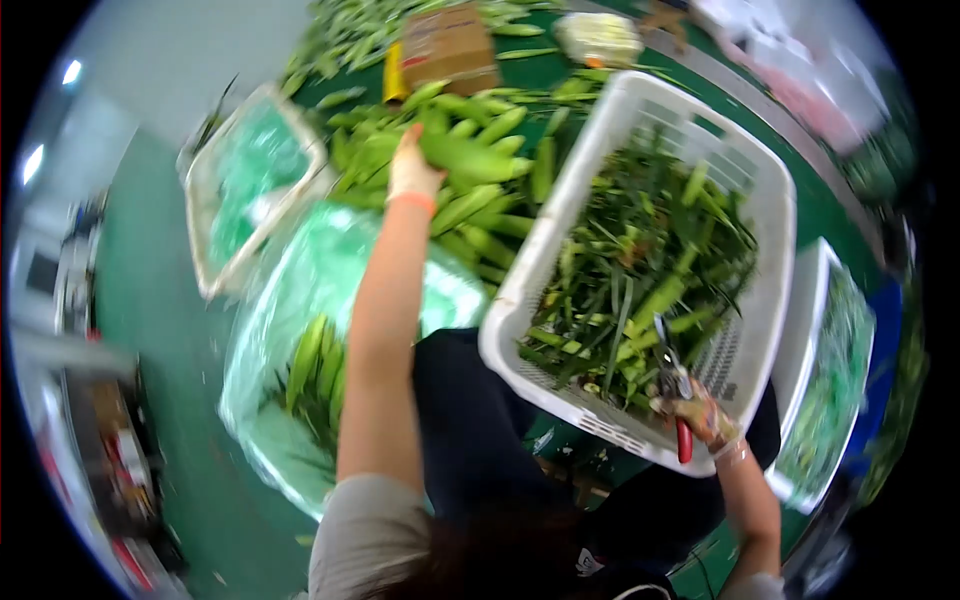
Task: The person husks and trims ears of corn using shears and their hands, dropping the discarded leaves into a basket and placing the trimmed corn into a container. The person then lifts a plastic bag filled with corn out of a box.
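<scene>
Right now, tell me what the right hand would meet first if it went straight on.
Likely the green trimmings in the white basket, met first by the pruners the right hand holds; depth is unclear.

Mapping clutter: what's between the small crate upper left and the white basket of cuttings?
Piled green vegetables and the left hand, in the head view.
</scene>
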Tool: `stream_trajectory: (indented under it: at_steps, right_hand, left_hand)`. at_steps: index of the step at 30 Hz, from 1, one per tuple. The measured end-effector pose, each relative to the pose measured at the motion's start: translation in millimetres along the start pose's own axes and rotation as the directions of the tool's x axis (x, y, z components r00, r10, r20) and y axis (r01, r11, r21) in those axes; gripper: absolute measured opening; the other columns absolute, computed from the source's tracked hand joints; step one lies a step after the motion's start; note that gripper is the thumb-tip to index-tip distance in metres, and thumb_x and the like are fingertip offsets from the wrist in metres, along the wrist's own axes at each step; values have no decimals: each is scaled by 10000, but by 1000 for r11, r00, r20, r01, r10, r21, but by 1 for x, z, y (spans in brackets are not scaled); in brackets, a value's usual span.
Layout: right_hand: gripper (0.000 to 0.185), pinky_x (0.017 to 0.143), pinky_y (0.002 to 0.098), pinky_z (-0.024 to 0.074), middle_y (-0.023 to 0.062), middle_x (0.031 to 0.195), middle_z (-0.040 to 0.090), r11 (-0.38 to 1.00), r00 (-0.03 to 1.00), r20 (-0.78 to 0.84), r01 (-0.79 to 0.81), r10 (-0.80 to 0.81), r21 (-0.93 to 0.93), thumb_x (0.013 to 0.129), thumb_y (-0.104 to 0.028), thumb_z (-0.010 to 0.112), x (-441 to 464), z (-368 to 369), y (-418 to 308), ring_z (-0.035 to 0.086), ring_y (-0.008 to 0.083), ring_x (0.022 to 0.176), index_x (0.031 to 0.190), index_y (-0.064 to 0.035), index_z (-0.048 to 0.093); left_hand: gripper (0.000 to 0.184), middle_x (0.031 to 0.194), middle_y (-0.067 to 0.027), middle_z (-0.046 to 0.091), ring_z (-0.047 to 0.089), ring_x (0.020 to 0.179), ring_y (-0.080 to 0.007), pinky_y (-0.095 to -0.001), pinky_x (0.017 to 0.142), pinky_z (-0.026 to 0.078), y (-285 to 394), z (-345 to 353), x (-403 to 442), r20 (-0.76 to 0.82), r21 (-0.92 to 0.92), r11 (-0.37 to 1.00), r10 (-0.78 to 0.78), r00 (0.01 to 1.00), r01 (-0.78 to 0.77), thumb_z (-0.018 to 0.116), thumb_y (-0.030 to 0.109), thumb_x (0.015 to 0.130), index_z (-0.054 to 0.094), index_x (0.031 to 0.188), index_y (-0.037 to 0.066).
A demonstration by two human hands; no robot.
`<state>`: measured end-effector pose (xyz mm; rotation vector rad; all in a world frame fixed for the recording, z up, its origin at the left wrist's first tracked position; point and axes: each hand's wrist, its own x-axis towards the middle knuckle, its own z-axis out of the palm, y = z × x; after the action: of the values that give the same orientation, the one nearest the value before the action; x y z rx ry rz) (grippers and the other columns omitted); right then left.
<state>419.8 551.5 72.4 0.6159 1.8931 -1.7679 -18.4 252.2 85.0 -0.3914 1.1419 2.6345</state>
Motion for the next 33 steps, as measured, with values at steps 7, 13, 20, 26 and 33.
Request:
stream_trajectory:
  at_steps: [7,13,20,26,33]
  right_hand:
    - [303,623,307,495,104,903,609,982,990,-1,-143,144,126,808,-46,581,9,-4,0,587,197,652,1095,38,534]
    - [244,772,323,486,115,955,629,955,992,115,-18,55,-297,878,-174,551,16,-21,34,615,222,791,1017,21,603]
    - [382,736,308,505,55,902,637,857,885,-92,-465,457,-220,742,-112,729,46,41,-33,619,169,795,1068,-34,546]
    - [426,751,291,497,59,925,618,892,955,-78,-296,288,-342,697,-99,747,43,28,-29,599,170,827,1061,-11,544]
    - [689,811,366,503,146,948,616,900,999,-20,16,-27,-435,629,-249,789,-1,37,-49,614,297,860,1185,17,480]
  left_hand:
    - [527,1313,-167,489,486,1190,-339,-483,973,414,28,-86,59,-39,-306,941,142,989,-147,467,435,937,445,1260,19]
    - [384,974,-188,667,649,934,-296,-389,860,500,90,-213,-111,108,397,892,189,976,-217,518,279,922,594,1057,-72]
    - [417,1113,-183,606,560,1071,-353,-390,887,462,60,-508,-194,-236,523,-482,711,663,703,594,139,747,540,1138,6]
    - [462,1181,-143,567,533,1136,-292,-381,938,440,76,-499,-200,-590,503,-502,395,704,704,699,169,688,600,1131,79]
    - [584,916,-214,634,609,853,-406,-447,773,486,59,-368,-261,-280,912,-115,524,804,393,733,234,616,498,1105,20]
